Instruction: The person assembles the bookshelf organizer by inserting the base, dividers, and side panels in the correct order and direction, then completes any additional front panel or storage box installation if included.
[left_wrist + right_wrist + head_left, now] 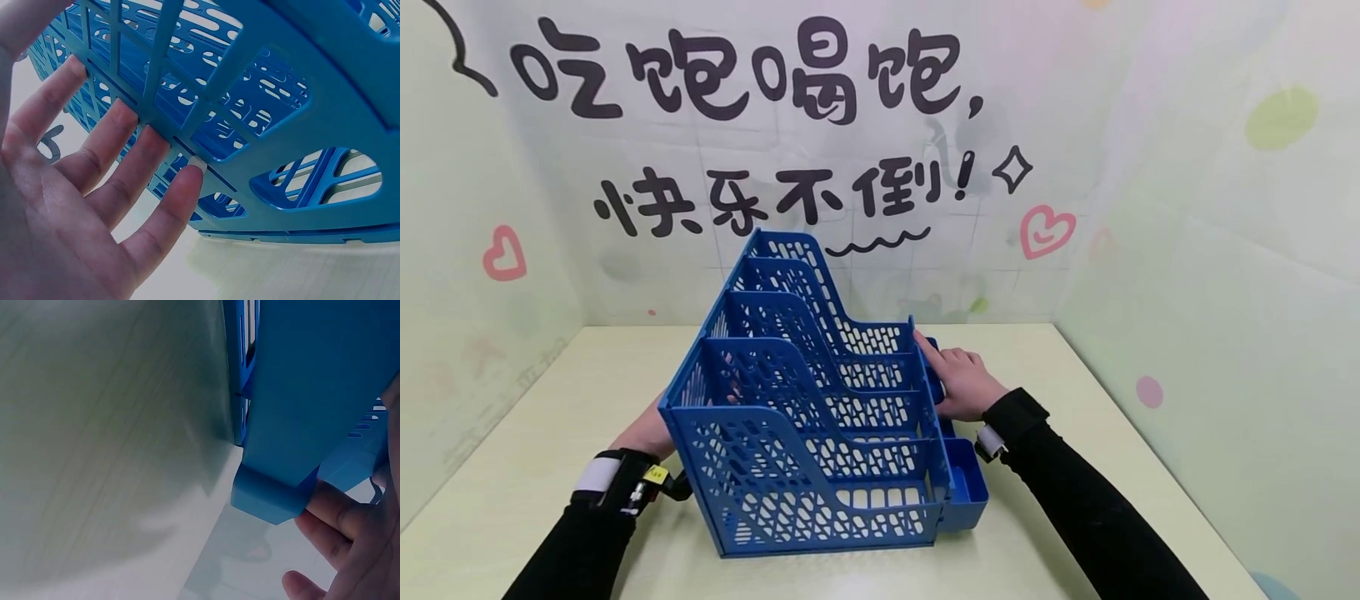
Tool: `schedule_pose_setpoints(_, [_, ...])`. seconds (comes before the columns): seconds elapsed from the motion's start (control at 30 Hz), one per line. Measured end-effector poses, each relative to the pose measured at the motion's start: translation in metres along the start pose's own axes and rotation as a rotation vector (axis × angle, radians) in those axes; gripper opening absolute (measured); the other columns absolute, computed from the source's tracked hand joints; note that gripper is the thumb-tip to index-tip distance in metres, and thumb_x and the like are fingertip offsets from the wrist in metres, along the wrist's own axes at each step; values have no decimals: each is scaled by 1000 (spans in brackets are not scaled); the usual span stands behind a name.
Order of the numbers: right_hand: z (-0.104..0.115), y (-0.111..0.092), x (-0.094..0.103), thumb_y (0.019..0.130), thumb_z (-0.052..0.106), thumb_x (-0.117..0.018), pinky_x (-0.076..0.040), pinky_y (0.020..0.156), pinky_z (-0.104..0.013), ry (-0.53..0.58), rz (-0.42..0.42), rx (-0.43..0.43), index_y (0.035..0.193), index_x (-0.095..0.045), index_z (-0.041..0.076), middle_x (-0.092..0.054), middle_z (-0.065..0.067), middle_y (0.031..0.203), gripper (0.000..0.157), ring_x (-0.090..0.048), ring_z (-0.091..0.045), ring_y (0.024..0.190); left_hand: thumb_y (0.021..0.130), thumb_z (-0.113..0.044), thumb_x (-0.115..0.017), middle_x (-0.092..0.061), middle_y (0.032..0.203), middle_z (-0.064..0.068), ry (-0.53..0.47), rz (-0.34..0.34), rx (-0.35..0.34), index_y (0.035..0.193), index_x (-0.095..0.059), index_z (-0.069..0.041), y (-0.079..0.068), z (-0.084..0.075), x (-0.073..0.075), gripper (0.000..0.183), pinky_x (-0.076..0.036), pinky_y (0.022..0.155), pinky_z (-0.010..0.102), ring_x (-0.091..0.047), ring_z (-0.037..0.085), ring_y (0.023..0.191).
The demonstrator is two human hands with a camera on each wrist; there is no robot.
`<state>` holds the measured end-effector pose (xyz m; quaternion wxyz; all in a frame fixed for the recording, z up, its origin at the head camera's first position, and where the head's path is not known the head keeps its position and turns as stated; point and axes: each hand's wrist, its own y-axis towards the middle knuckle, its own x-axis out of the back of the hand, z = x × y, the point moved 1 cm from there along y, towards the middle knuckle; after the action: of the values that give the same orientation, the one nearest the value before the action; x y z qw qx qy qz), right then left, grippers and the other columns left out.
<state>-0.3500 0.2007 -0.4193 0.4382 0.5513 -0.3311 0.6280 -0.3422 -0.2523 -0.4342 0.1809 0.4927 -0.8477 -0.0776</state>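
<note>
A blue plastic file rack (805,492) with slotted dividers and several upright sections stands on the table in front of me. Small blue bins (967,487) line its right side. My left hand (649,429) is at the tall left side, partly hidden behind it. In the left wrist view the fingers (119,187) are extended, their tips against the rack's slotted panel. Over on the right, my right hand (964,385) rests along the low side beside the bins, index finger stretched to the far corner. In the right wrist view its fingers (337,515) reach behind a blue bin (265,494).
The pale wooden table (1075,508) carries the rack. Behind it hangs a printed cloth (880,283) with black lettering and pink hearts. Similar light cloth walls (1217,275) border the table on the left and right.
</note>
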Motion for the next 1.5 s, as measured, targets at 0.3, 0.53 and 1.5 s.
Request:
schedule_pose_setpoints(0.3, [4, -11, 18, 101, 24, -76, -33, 130, -68, 239, 58, 5, 179, -4, 17, -37, -26, 174, 106, -34, -46, 161, 110, -26, -68, -28, 183, -7, -12, 18, -40, 177, -5, -41, 0, -1, -1, 93, -50, 113, 35, -54, 3, 148])
schedule_pose_setpoints(0.53, [41, -46, 43, 115, 55, -47, -10, 139, -62, 385, 146, 103, 177, 1, 8, 7, -13, 186, 91, 5, -35, 174, 109, -14, -69, -35, 180, -10, 6, -16, -5, 177, -7, -42, -2, -4, -5, 96, -31, 118, 85, -55, -3, 144])
schedule_pose_setpoints(1.5, [51, -59, 27, 113, 62, -47, 1, 139, -64, 274, 248, 165, 176, -7, 5, 4, -15, 187, 94, 4, -34, 174, 115, -24, -56, -8, 184, 22, 112, -51, 223, 179, -3, -26, -16, -9, 5, 83, -19, 119, 90, -19, 52, 160])
